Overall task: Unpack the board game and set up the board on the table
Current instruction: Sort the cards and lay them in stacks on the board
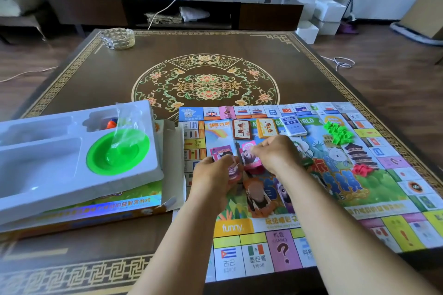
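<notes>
Sat on dark ornate surface (pixel 239 45) w/ gold border; gold faceted dish (pixel 118 38) at far left corner, well apart from everything else. White plastic tray (pixel 60 170) lay left, atop the orange game box (pixel 96 213), holding a green bowl (pixel 118 151) w/ clear plastic bag (pixel 127 122) over it and something orange in a far compartment. Board (pixel 311 199) lay flat & unfolded on right half of surface, long axis running left-right, near edge overhanging slightly toward the person, print reading upright from that side. Three card stacks along far part of board: red-brown deck (pixel 242 130), yellow deck (pixel 266 128), white-blue deck (pixel 293 125), side by side, not touching. Green pieces (pixel 338 132) heaped far right, red pieces (pixel 362 170) nearer, apart. Both forearms reached in from bottom edge, converging over board's left-centre. Left hand (pixel 213 175) palm turned inward, fingers curled round a stack of pink cards (pixel 224 154). Right hand (pixel 275 153) knuckles up, fingers bunched together, pinching a pink card (pixel 249 153) at its top edge, just beside left hand's stack. More character cards (pixel 260 196) lay on board below hands; detail blurred.
</notes>
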Action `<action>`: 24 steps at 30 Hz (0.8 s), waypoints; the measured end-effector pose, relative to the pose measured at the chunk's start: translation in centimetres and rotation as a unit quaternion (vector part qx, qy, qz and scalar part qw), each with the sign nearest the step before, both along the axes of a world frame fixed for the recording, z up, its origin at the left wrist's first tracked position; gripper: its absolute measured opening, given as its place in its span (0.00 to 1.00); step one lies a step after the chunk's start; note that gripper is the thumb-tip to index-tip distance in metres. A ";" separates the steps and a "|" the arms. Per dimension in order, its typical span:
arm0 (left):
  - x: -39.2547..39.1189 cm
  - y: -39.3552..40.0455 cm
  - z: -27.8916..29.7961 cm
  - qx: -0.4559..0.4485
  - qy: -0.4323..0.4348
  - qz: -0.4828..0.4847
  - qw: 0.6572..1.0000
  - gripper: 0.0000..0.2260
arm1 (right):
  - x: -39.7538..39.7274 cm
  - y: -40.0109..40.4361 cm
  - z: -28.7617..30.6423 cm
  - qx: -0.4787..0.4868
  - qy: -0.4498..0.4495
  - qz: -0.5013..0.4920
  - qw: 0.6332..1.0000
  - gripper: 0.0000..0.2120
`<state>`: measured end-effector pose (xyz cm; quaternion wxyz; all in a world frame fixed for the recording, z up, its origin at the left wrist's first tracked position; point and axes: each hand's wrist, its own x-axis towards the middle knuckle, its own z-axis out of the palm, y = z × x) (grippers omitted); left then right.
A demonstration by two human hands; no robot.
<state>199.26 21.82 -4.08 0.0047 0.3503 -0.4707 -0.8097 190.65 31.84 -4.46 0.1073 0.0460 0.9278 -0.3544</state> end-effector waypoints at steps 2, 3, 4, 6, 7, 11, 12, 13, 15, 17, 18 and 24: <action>-0.1 -0.1 0.1 -0.004 -0.003 -0.005 1.000 0.06 | -0.2 -0.4 -0.7 0.031 -0.002 0.007 0.999 0.12; 0.0 -0.1 0.1 -0.012 -0.003 -0.009 1.000 0.07 | -0.1 -0.5 -0.9 0.041 -0.002 0.008 0.999 0.12; 0.0 -0.1 0.1 -0.018 -0.002 -0.012 1.000 0.07 | -0.1 -0.6 -0.9 0.049 0.000 0.010 0.999 0.12; 0.0 -0.1 0.0 -0.023 -0.001 -0.015 1.000 0.07 | 0.2 -0.6 -0.8 0.057 0.010 0.017 0.998 0.12; 0.1 0.0 -0.1 -0.025 0.000 -0.014 1.000 0.07 | 0.5 -0.4 -0.6 0.055 0.016 0.020 0.998 0.12; 0.2 0.2 -0.3 -0.032 0.006 -0.014 0.999 0.04 | 2.3 0.5 0.6 -0.063 0.001 0.017 0.998 0.13; 0.2 0.2 -0.4 -0.034 0.009 -0.013 0.999 0.04 | 2.9 0.7 0.8 -0.108 -0.013 0.015 0.994 0.12; 0.1 0.4 -0.4 -0.037 0.011 -0.013 0.999 0.04 | 3.5 0.9 1.0 -0.145 -0.028 0.015 0.989 0.11; 0.0 0.7 -0.4 -0.042 0.011 -0.015 0.999 0.04 | 4.5 1.1 1.2 -0.198 -0.050 0.010 0.979 0.08; 0.0 1.2 -0.5 -0.042 0.013 -0.019 0.999 0.04 | 5.0 1.6 1.3 -0.244 -0.061 -0.012 0.968 0.08; 0.0 1.3 -0.6 -0.044 0.013 -0.021 0.999 0.04 | 5.1 1.9 1.4 -0.263 -0.061 -0.022 0.963 0.10; 0.0 2.8 -0.2 -0.068 0.014 -0.064 0.995 0.03 | 5.5 3.6 1.6 -0.265 -0.001 -0.025 0.964 0.06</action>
